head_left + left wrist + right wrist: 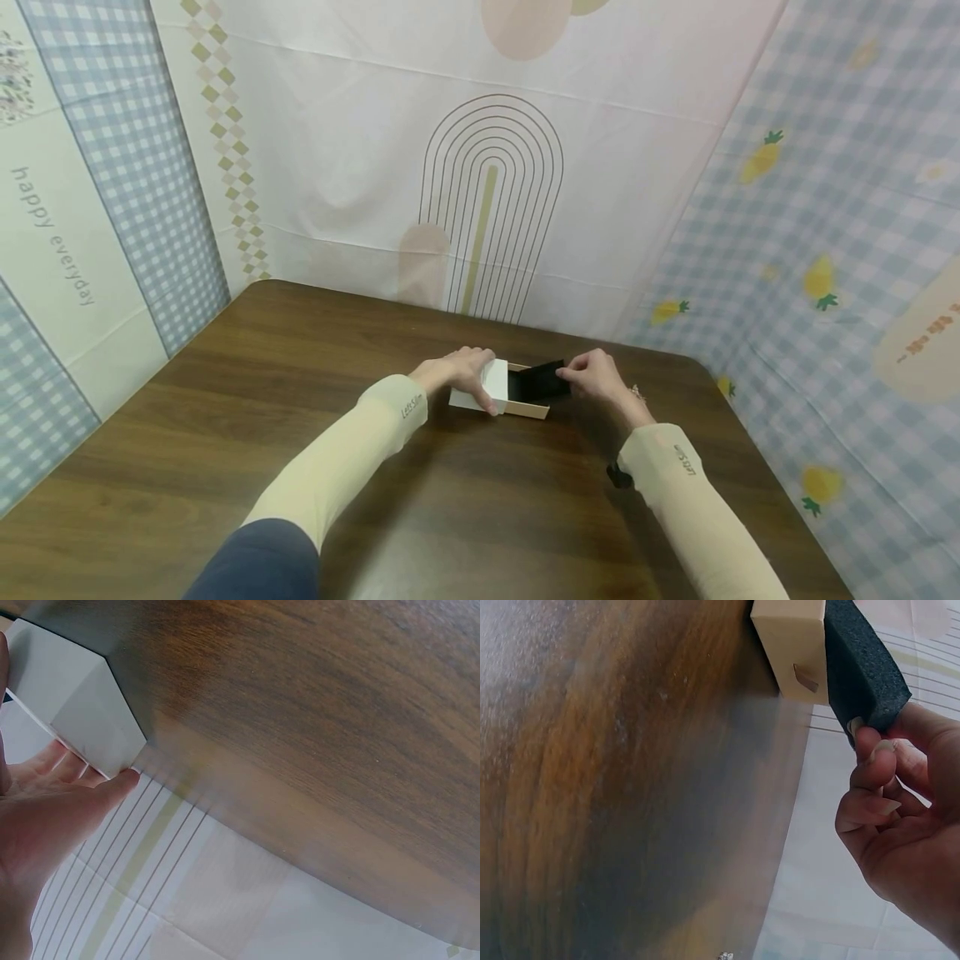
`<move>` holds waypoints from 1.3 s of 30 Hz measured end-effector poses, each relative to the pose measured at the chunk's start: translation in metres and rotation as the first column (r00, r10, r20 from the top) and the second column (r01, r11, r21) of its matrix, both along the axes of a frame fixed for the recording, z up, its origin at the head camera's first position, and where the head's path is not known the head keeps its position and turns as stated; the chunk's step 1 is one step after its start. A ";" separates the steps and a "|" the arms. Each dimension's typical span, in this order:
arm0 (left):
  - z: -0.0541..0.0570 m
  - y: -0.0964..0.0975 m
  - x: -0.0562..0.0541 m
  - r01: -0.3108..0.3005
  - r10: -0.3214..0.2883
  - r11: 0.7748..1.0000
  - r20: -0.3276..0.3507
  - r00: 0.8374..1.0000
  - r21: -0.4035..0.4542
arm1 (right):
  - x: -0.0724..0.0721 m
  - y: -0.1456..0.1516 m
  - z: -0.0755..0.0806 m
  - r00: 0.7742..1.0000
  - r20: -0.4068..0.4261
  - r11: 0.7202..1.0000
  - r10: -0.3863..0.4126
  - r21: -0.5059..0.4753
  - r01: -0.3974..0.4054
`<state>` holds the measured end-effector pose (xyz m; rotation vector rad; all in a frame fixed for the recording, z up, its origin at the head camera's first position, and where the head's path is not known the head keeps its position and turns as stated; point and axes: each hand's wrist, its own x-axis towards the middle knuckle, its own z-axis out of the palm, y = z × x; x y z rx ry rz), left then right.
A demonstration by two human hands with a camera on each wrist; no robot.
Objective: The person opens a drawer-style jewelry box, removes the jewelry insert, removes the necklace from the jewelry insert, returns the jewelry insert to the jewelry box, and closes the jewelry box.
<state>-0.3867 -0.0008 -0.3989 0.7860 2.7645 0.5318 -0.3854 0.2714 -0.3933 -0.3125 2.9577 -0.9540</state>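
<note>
A white box sleeve (pixel 492 382) lies on the table, and a tan cardboard drawer (pixel 528 410) sticks out of its right end. My left hand (pixel 459 372) grips the sleeve across its top and sides; in the left wrist view, fingertips reach along the far edge of the white sleeve (pixel 97 705). With thumb and fingers my right hand (pixel 597 377) pinches the end of a black foam pad (pixel 545 382), which tilts up out of the drawer. The right wrist view shows the thick foam pad (pixel 866 667) beside the drawer's end wall (pixel 791 649), which has a small slot.
The brown wooden table (pixel 480 500) extends around the box. Behind it hangs a white patterned cloth (pixel 337 150), and a blue checked cloth (pixel 847 208) hangs at the right. The table's far edge is close behind the box.
</note>
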 end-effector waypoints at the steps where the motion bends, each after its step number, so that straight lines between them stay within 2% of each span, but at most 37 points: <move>1: 0.000 0.000 0.000 0.000 0.000 1.000 0.003 1.000 0.002 | 0.000 -0.001 -0.001 1.000 -0.001 1.000 0.002 0.000 -0.002; 20: 0.000 -0.001 0.001 -0.007 0.007 1.000 0.011 1.000 0.008 | 0.002 -0.010 -0.008 1.000 -0.010 1.000 -0.016 -0.023 0.016; 39: -0.001 -0.001 0.000 -0.004 0.004 1.000 0.004 1.000 0.008 | 0.002 -0.017 -0.017 0.999 -0.033 0.999 0.014 -0.051 -0.016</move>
